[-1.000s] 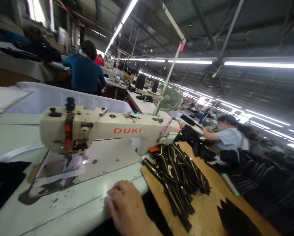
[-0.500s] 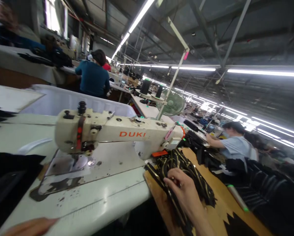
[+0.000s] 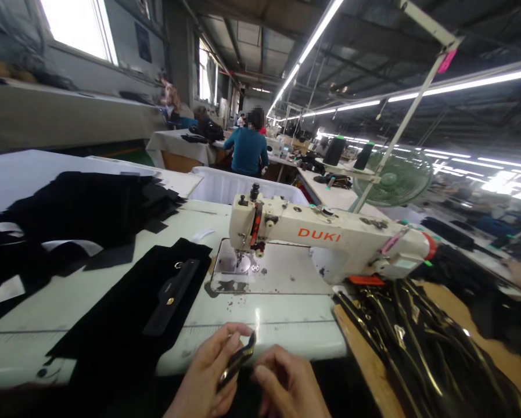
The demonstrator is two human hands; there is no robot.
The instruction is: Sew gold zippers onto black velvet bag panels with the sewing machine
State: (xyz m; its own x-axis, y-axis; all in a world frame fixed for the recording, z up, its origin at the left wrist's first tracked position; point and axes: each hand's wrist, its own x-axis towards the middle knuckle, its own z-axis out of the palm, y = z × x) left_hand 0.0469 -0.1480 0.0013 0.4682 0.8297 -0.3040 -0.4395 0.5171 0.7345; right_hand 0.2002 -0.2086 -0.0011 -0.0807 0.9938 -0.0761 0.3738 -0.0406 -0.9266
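In front of the sewing machine (image 3: 330, 229), my left hand (image 3: 210, 368) pinches a short black zipper (image 3: 238, 360) with shiny gold teeth, bent in a curve. My right hand (image 3: 290, 380) is just to its right, fingers curled in; whether they grip the zipper's other end is hidden. To the left of my hands lies a black fabric panel (image 3: 125, 296) with a dark strip (image 3: 173, 296) on it that carries a small gold fitting. A heap of black-and-gold zippers (image 3: 408, 342) is at the right of the machine.
Stacked black cut pieces (image 3: 81, 209) cover the table's left part. A white plastic bin (image 3: 281, 191) stands behind the machine. Thread cones (image 3: 334, 152) and a green fan (image 3: 395, 177) are at the back right. A person in a teal top (image 3: 247, 151) sits further off.
My right hand has left the zipper heap and come in front of the machine. My left hand has moved right from the table edge and now holds a zipper. The view has swung left.
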